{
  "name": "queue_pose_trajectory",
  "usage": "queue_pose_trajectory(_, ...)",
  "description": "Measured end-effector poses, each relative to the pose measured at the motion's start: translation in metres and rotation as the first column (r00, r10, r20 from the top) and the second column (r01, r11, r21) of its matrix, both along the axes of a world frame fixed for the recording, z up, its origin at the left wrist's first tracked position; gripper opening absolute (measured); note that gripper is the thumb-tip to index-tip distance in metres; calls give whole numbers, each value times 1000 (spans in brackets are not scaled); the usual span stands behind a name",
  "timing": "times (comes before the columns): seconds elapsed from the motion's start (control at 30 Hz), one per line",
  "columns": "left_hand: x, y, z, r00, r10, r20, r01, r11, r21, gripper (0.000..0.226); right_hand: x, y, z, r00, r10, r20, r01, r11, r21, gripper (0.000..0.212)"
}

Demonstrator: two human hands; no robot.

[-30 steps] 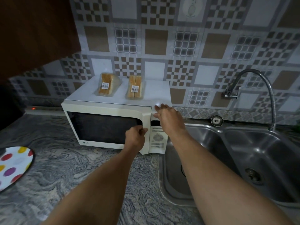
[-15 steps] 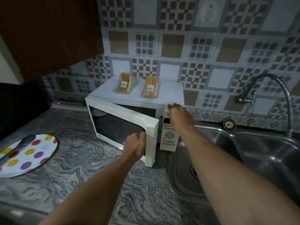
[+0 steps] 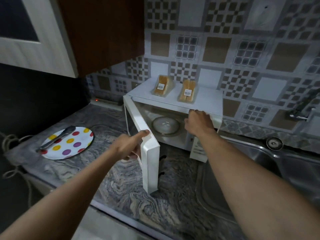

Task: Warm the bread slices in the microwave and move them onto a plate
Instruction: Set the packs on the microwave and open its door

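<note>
A white microwave (image 3: 204,101) stands on the marbled counter with its door (image 3: 143,135) swung wide open. My left hand (image 3: 131,146) grips the door's free edge, thumb on top. My right hand (image 3: 199,122) rests on the top front edge of the microwave, fingers bent over it. Inside, the glass turntable (image 3: 165,125) holds nothing. Two clear packs of bread slices (image 3: 162,85) (image 3: 187,90) lie on the microwave's top. A white plate with coloured dots (image 3: 69,144) sits on the counter to the left.
Metal tongs (image 3: 55,138) lie across the dotted plate. A steel sink (image 3: 277,167) with a tap (image 3: 301,111) lies to the right. A dark wall cabinet (image 3: 102,32) hangs above left. A cord (image 3: 10,141) trails at the counter's left end.
My left hand has pulled the microwave door from shut to wide open, baring the turntable. The right hand has stayed on the top front edge. The view has shifted right.
</note>
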State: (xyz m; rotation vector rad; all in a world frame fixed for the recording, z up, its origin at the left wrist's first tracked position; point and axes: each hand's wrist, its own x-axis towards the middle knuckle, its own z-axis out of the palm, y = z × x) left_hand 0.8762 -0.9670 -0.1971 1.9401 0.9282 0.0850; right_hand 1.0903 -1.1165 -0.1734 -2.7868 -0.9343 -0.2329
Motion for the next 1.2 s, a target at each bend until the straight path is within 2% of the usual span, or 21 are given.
queue_pose_trajectory(0.07, -7, 15, 15, 998, -5, -67, 6, 1000, 3, 67, -8, 15, 2, 999, 23, -39, -23, 1000, -1, 26)
queue_pose_trajectory(0.17, -19, 34, 35, 988, -25, -150, 39, 995, 95, 74, -19, 41, 6, 997, 66, -49, -67, 998, -1, 35)
queue_pose_trajectory(0.27, -21, 46, 46, 996, -19, -93, 37, 980, 196, 79, -27, 67, 8, 994, 84, -64, -84, 996, -6, 42)
queue_pose_trajectory(0.37, -12, 58, 47, 978, 31, -206, 48, 927, 372, 53, -25, 93, 5, 990, 122, -73, -126, 991, -48, 56)
queue_pose_trajectory(0.4, -9, 63, 46, 969, 59, -240, 35, 929, 369, 47, -23, 103, 4, 988, 134, -74, -138, 989, -61, 61)
queue_pose_trajectory(0.5, 0, 83, 40, 936, 16, -353, 92, 953, 290, 58, -21, 123, 1, 988, 123, -90, -132, 986, -103, 71)
queue_pose_trajectory(0.57, 1, 100, 35, 927, 3, -374, 134, 932, 337, 71, -23, 136, -3, 988, 100, -114, -115, 985, -129, 74)
queue_pose_trajectory(0.67, 4, 111, 32, 924, -14, -382, 190, 884, 427, 73, -27, 147, -10, 992, 70, -107, -87, 983, -165, 73)
queue_pose_trajectory(0.83, 15, 138, 27, 901, -6, -433, 268, 793, 548, 75, -32, 164, -21, 994, -17, -108, 4, 992, -125, 71)
queue_pose_trajectory(1.1, 42, 168, 20, 910, -116, -397, 364, 681, 635, 79, -34, 155, -8, 990, -6, -142, -5, 997, -71, 68)
queue_pose_trajectory(1.2, 62, 159, 16, 941, -110, -320, 314, 635, 705, 75, -34, 146, -1, 996, -4, -88, 8, 999, 37, 57)
